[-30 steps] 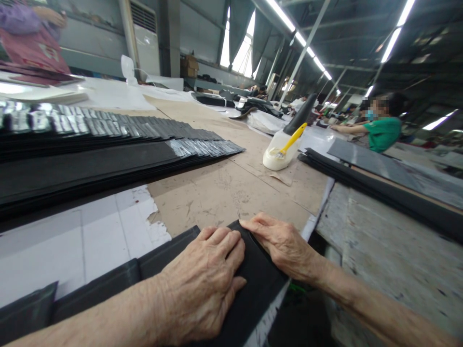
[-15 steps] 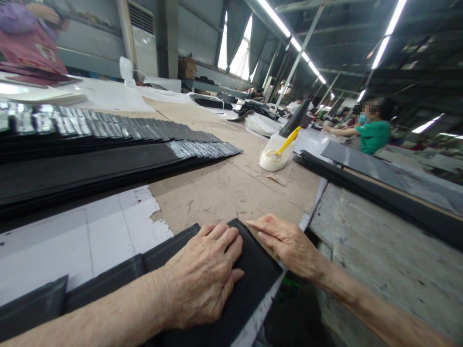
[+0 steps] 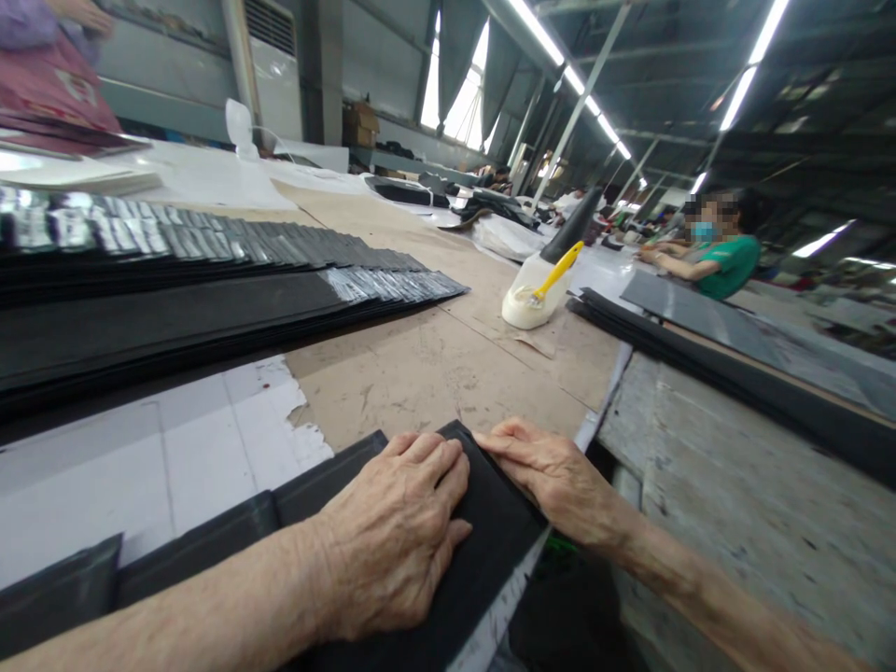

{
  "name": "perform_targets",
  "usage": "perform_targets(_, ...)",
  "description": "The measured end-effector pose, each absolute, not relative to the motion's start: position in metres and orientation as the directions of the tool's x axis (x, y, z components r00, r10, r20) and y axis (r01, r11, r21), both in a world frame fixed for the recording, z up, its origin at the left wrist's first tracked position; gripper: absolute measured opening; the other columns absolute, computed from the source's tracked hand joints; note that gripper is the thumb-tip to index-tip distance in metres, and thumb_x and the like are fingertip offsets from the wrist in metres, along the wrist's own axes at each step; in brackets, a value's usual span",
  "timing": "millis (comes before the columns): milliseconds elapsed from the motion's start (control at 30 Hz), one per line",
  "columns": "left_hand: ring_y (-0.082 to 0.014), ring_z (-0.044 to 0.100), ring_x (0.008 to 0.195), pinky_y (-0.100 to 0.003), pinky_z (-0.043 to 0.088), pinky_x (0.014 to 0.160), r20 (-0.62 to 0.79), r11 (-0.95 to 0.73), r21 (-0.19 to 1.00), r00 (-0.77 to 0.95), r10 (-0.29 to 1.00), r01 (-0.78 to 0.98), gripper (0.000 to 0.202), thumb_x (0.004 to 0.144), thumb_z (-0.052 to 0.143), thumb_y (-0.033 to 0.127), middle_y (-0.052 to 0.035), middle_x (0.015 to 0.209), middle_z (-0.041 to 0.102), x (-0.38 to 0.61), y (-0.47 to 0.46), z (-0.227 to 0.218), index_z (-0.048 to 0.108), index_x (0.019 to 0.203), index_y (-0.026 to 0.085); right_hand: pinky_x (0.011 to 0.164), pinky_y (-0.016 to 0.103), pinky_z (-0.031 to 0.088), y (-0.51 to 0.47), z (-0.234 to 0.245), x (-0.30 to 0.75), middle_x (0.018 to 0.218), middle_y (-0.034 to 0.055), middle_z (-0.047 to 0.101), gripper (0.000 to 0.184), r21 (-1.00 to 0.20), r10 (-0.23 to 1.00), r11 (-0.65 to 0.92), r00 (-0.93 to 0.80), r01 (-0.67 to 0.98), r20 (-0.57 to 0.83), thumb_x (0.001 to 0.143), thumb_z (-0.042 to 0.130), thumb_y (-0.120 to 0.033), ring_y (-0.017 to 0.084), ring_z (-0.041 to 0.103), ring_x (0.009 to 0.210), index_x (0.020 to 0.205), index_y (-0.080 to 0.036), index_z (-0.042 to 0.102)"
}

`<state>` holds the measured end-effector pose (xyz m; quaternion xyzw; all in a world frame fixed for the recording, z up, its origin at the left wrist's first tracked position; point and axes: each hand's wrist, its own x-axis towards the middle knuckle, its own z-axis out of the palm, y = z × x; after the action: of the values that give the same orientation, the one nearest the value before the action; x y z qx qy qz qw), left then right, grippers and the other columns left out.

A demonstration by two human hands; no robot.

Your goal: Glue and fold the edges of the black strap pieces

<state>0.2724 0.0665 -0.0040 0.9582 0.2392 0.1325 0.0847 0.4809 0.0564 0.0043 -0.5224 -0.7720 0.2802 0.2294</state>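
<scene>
My left hand (image 3: 392, 537) lies flat, palm down, on a black sheet (image 3: 490, 532) at the near edge of the brown worktable (image 3: 434, 364). Its fingers are stretched out and pressed on the sheet. My right hand (image 3: 550, 471) rests along the sheet's right edge, fingers straight and together, pressing the folded border down. More black pieces (image 3: 189, 551) trail off to the left under my forearm.
Long stacks of black strips (image 3: 175, 299) fill the left of the table. A white glue pot with a yellow-handled brush (image 3: 539, 289) stands further on. Dark boards (image 3: 735, 364) lie on the right bench. A person in green (image 3: 728, 261) works at the back right; another person (image 3: 49, 65) stands far left.
My right hand slid slightly back onto the sheet's right edge after lifting off it half a second ago. My left hand has stayed pressed in place.
</scene>
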Motion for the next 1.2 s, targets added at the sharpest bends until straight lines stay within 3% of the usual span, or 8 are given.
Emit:
perform_targets(400, -0.0279, 0.043, 0.107, -0.044, 0.041, 0.092, 0.217, -0.874, 0.199, 0.85, 0.48, 0.443, 0.032, 0.087, 0.035, 0.027, -0.0155, 0.114, 0.049, 0.273, 0.067, -0.005, 0.049, 0.108, 0.008, 0.08, 0.024, 0.043, 0.054, -0.003, 0.476, 0.09, 0.0056, 0.056, 0.033, -0.516, 0.893, 0.441, -0.416, 0.734, 0.173, 0.087, 0.036, -0.009, 0.014, 0.053, 0.087, 0.107, -0.016, 0.062)
perform_targets(633, -0.0284, 0.043, 0.108, -0.045, 0.041, 0.092, 0.217, -0.881, 0.197, 0.857, 0.467, 0.431, 0.029, 0.089, 0.033, 0.026, -0.0154, 0.116, 0.049, 0.272, 0.067, -0.005, 0.05, 0.105, 0.008, 0.085, 0.02, 0.04, 0.062, 0.003, 0.484, 0.098, 0.0031, 0.058, 0.032, -0.659, 0.946, 0.272, -0.319, 0.701, 0.052, 0.084, 0.045, -0.012, 0.011, 0.054, 0.093, 0.111, -0.018, 0.061)
perform_targets(800, -0.0285, 0.043, 0.108, -0.046, 0.042, 0.09, 0.213, -0.881, 0.204, 0.859, 0.465, 0.427, 0.027, 0.089, 0.033, 0.025, -0.0148, 0.118, 0.048, 0.272, 0.065, -0.004, 0.051, 0.1, 0.009, 0.079, 0.02, 0.042, 0.066, 0.007, 0.481, 0.094, 0.0025, 0.057, 0.034, -0.662, 0.929, 0.292, -0.369, 0.69, 0.024, 0.084, 0.042, -0.011, 0.011, 0.055, 0.089, 0.109, -0.019, 0.063)
perform_targets(1033, -0.0287, 0.042, 0.109, -0.046, 0.043, 0.089, 0.216, -0.883, 0.193, 0.859, 0.464, 0.428, 0.026, 0.089, 0.033, 0.025, -0.0152, 0.118, 0.047, 0.273, 0.067, -0.005, 0.051, 0.098, 0.009, 0.073, 0.021, 0.043, 0.07, 0.011, 0.478, 0.086, 0.0033, 0.055, 0.037, -0.583, 0.881, 0.413, -0.468, 0.7, 0.063, 0.081, 0.038, -0.005, 0.011, 0.054, 0.08, 0.105, -0.018, 0.064)
perform_targets(1200, -0.0288, 0.042, 0.108, -0.046, 0.042, 0.09, 0.207, -0.879, 0.185, 0.857, 0.472, 0.439, 0.029, 0.089, 0.033, 0.025, -0.0156, 0.116, 0.048, 0.273, 0.067, -0.004, 0.05, 0.104, 0.008, 0.077, 0.024, 0.044, 0.069, 0.007, 0.476, 0.085, 0.0045, 0.055, 0.033, -0.465, 0.834, 0.528, -0.537, 0.711, 0.127, 0.081, 0.036, -0.006, 0.013, 0.053, 0.081, 0.099, -0.017, 0.062)
